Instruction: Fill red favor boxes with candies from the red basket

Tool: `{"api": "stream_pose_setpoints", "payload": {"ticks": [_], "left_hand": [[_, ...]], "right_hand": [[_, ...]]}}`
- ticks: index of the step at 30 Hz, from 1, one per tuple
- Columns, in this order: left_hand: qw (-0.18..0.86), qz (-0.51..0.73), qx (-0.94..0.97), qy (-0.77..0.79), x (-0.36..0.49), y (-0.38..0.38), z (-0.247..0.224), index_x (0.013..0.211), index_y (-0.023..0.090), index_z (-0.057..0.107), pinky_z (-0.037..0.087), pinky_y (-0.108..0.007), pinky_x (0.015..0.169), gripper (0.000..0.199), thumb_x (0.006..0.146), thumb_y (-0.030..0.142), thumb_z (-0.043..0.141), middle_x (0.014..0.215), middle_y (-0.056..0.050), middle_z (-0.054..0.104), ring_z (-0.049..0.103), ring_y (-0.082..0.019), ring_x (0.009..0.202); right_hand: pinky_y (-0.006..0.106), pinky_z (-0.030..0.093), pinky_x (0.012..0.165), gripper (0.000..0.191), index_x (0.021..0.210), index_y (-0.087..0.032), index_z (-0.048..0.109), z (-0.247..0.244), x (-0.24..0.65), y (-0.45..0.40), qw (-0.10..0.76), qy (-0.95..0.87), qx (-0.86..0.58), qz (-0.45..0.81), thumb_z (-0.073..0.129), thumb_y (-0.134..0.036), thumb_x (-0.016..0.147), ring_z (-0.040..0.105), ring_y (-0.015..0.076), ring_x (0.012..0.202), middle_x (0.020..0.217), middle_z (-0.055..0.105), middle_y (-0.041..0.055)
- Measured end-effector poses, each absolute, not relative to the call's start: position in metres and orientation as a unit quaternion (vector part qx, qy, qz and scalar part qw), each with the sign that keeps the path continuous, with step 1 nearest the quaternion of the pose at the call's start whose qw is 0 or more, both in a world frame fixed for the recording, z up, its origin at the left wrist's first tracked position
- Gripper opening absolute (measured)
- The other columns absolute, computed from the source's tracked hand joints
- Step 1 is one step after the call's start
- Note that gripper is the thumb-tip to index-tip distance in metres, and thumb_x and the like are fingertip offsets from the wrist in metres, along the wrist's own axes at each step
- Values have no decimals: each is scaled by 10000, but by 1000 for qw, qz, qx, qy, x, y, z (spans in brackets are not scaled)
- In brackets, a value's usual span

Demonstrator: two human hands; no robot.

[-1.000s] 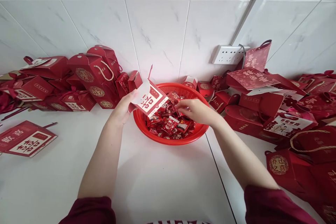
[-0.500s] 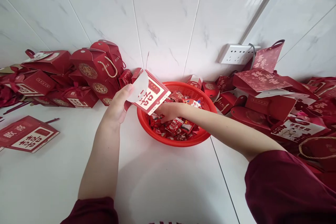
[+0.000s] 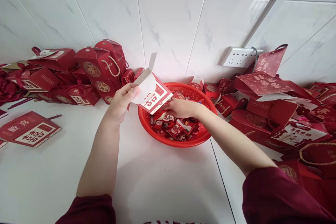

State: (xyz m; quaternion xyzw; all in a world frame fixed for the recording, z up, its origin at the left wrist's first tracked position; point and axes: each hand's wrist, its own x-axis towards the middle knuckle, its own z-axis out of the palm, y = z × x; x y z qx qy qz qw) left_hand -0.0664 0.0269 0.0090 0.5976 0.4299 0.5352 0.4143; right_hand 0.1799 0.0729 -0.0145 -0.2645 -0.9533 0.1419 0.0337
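My left hand [image 3: 122,101] grips a red and white gift box [image 3: 153,99] between thumb and fingers. The box is tilted, its end flaps stand open, and dark red characters mark its white panel. It hangs over the left rim of a red plastic basket [image 3: 147,134]. In the basket lie many wrapped candies [image 3: 175,128], mostly red. My right hand [image 3: 185,107] is over the candies, close to the box's lower right edge. Its fingers look curled, and their tips are partly hidden, so what they hold does not show.
Red gift boxes [image 3: 91,66] are stacked along the wall at left, with more boxes [image 3: 262,84] piled at right. A flat red box [image 3: 30,129] lies on the white table [image 3: 168,182] at far left. A power strip [image 3: 240,57] is against the tiled wall.
My right hand has shifted up and right a little from deeper among the candies. The box in my left hand has turned slightly, showing more of its open flaps. The view has shifted slightly.
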Motion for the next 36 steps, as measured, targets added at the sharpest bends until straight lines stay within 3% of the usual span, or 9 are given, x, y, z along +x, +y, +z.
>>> {"api": "stream_pose_setpoints", "payload": {"ticks": [6, 10, 15, 19, 21, 24, 26, 33, 36], "left_hand": [[292, 514, 627, 508, -56, 29, 6, 1020, 200, 696, 468, -314, 799, 452, 772, 578, 721, 1054, -56, 674, 609, -219, 910], [177, 354, 728, 560, -38, 31, -8, 1118, 251, 705, 471, -370, 925, 482, 758, 572, 716, 1251, -56, 587, 606, -241, 996], [198, 134, 816, 526, -29, 38, -23, 1107, 311, 727, 412, -444, 1080, 393, 830, 575, 637, 1402, -42, 520, 525, -314, 1280], [145, 234, 801, 532, -28, 30, -3, 983, 282, 744, 399, -447, 1111, 311, 854, 541, 630, 1475, -32, 491, 488, -307, 1344], [120, 330, 763, 543, -25, 19, 14, 929, 258, 747, 461, -419, 1041, 307, 865, 533, 627, 1328, -45, 627, 602, -281, 1197], [249, 328, 743, 528, -17, 5, 33, 676, 211, 744, 547, -373, 836, 518, 929, 593, 504, 792, -70, 740, 700, -238, 801], [381, 249, 756, 470, -10, 1, 36, 607, 198, 737, 564, -356, 742, 640, 959, 626, 416, 650, -84, 705, 682, -219, 673], [542, 372, 643, 393, 4, 20, 14, 1006, 193, 769, 585, -340, 775, 336, 789, 448, 786, 912, -68, 756, 706, -213, 838], [529, 422, 608, 416, 2, 27, 5, 1087, 191, 758, 574, -385, 890, 427, 718, 383, 855, 1006, -84, 772, 723, -248, 947]], "right_hand": [[308, 486, 769, 294, 1107, -213, 714, 1, 254, 20, 205, -862, -378, 270, 463, -317, 997, 642, 178, 837, 982, 729, 35], [272, 443, 589, 313, 892, -210, 637, 1, 287, -5, 304, -773, -482, 278, 480, -464, 987, 560, 158, 656, 748, 639, -1], [250, 400, 517, 226, 903, -233, 589, 12, 305, -22, 362, -721, -564, 176, 493, -421, 985, 498, 141, 573, 643, 546, -27], [235, 386, 487, 173, 982, -232, 622, 19, 307, -33, 397, -721, -553, 128, 503, -357, 985, 488, 118, 534, 650, 570, -36], [249, 469, 542, 175, 1085, -235, 642, 18, 302, -35, 404, -748, -507, 140, 525, -278, 963, 586, 134, 595, 765, 675, -10], [336, 580, 809, 274, 1118, -250, 666, 14, 288, -32, 422, -811, -379, 147, 524, -140, 910, 721, 206, 929, 1075, 753, 44], [406, 554, 954, 317, 1058, -265, 690, 10, 274, -28, 457, -831, -301, 102, 489, -84, 893, 686, 234, 1128, 1193, 738, 44], [490, 316, 1208, 407, 1183, -272, 657, 0, 237, -13, 457, -848, -269, 6, 403, -43, 962, 555, 195, 1335, 1384, 648, 24], [453, 442, 1114, 386, 1325, -245, 571, -9, 232, -3, 508, -755, -383, 156, 408, -138, 992, 541, 213, 1344, 1443, 591, 87]]}}
